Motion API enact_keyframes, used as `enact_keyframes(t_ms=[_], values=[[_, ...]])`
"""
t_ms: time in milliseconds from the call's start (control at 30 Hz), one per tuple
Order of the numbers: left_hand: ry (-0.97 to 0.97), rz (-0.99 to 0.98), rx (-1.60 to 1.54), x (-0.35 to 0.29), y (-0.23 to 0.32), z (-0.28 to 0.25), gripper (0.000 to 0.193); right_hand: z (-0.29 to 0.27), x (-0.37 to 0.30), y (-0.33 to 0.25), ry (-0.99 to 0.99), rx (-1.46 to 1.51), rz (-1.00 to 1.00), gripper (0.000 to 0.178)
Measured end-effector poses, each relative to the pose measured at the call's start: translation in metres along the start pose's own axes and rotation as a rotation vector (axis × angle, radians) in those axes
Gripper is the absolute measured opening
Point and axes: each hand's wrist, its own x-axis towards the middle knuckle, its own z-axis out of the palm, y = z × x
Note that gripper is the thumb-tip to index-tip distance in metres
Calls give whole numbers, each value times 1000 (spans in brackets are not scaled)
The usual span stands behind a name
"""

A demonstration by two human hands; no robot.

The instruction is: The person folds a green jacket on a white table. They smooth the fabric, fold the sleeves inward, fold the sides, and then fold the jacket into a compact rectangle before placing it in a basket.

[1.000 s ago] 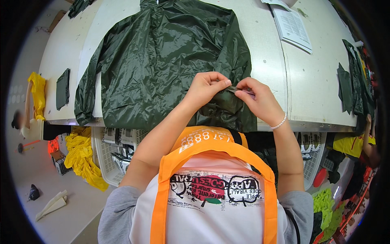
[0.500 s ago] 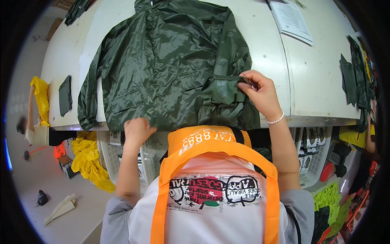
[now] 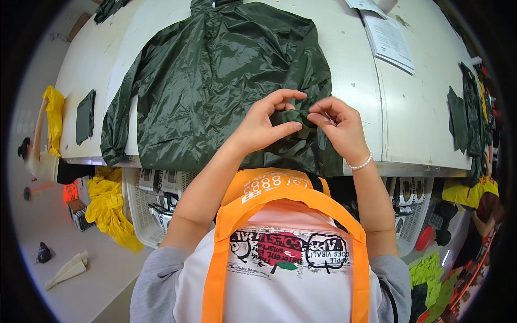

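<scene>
A dark green, shiny rain jacket (image 3: 215, 91) lies spread on the pale table, its collar away from me. My right hand (image 3: 342, 126) is closed in a pinch at the end of the jacket's right-side sleeve, near the hem. Something small with a glint sits in its curled fingers, too hidden to name. My left hand (image 3: 269, 124) is just beside it over the same sleeve end, thumb and fingers apart. Bunched green fabric lies between the two hands.
Printed sheets (image 3: 388, 40) lie at the far right of the table. A folded green piece (image 3: 85, 117) rests at the left. Under the front edge stand white baskets (image 3: 141, 215) with packaged goods. Yellow garments (image 3: 110, 207) hang below left; another person holds yellow fabric (image 3: 54, 113).
My left hand has moved right and up from the jacket's hem to the sleeve end. The right hand stays there, slightly shifted, and the flat opened cuff is now bunched up.
</scene>
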Motion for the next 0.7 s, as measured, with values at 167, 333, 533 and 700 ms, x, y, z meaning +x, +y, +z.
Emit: enact_keyframes(t_ms=[167, 333, 533, 700], values=[[40, 62, 68, 9, 0, 10, 28, -7, -4, 3, 174, -303, -251, 10], [-24, -106, 162, 14, -3, 18, 12, -4, 4, -9, 174, -302, -333, 11], [118, -182, -378, 18, -6, 8, 11, -14, 22, -16, 447, -340, -138, 30], [181, -267, -406, 14, -7, 7, 19, -25, -15, -21, 37, -335, 50, 25]])
